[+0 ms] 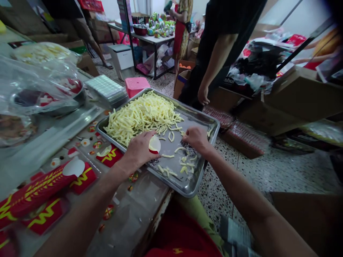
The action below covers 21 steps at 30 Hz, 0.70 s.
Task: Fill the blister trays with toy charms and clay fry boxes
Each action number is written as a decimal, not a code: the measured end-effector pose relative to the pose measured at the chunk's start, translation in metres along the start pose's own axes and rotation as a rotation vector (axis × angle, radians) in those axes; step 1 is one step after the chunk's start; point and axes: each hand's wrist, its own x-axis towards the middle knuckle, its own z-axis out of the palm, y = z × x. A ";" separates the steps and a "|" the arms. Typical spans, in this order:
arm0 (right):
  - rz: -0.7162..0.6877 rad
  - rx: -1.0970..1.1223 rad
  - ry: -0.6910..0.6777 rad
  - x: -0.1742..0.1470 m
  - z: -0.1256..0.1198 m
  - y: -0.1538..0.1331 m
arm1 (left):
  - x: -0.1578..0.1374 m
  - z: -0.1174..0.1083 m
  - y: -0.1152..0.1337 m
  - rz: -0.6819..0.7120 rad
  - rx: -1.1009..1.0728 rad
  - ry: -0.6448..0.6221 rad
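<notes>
My left hand (140,148) is closed around a small red-and-white fry carton (154,144) at the near left side of a metal tray (215,130). A heap of pale yellow fry-shaped sticks (144,114) fills the tray's far left part, with several loose ones scattered over its bare floor. My right hand (197,139) is over the tray's right half, its fingers pinched together and pointing left. A pale stick seems to show at the fingertips, partly hidden. Left of the tray lies a flat red carton with a yellow zigzag mark (109,155).
A long stack of nested red cartons (40,185) lies on the table at left. Behind it are clear plastic bags (40,85) and a stack of clear trays (107,89). A pink stool (136,85) stands beyond the tray. A person in black (222,46) stands close by; cardboard boxes (302,89) are at right.
</notes>
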 end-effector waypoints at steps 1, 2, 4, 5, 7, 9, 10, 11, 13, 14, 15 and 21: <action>0.021 0.019 0.015 -0.002 -0.002 -0.007 | -0.002 -0.001 0.001 -0.027 0.045 0.004; 0.027 0.051 0.034 -0.004 -0.004 -0.015 | -0.004 -0.003 0.002 -0.052 0.086 0.014; -0.011 0.119 0.051 -0.008 -0.003 -0.035 | -0.005 -0.005 0.005 -0.097 0.156 0.023; -0.041 0.128 0.044 -0.010 0.000 -0.045 | -0.006 -0.005 0.006 -0.113 0.182 0.013; -0.081 0.087 0.029 -0.011 0.006 -0.061 | -0.006 -0.006 0.006 -0.134 0.215 -0.030; -0.081 0.057 0.024 -0.010 0.013 -0.064 | -0.007 -0.007 0.005 -0.148 0.220 -0.062; -0.071 0.075 0.028 -0.010 0.015 -0.062 | -0.009 -0.006 0.004 -0.147 0.212 -0.066; -0.053 0.127 0.026 -0.010 0.016 -0.058 | -0.010 -0.005 0.004 -0.144 0.202 -0.064; -0.016 0.316 0.005 -0.013 0.015 -0.050 | -0.014 -0.002 0.003 -0.132 0.187 -0.057; -0.013 0.428 -0.004 -0.016 0.014 -0.049 | -0.014 0.001 0.004 -0.121 0.181 -0.056; -0.025 0.529 -0.010 -0.021 0.013 -0.051 | -0.014 0.005 0.006 -0.109 0.172 -0.052; -0.306 0.553 -0.001 -0.059 -0.001 -0.092 | -0.004 0.038 0.021 -0.043 0.062 0.014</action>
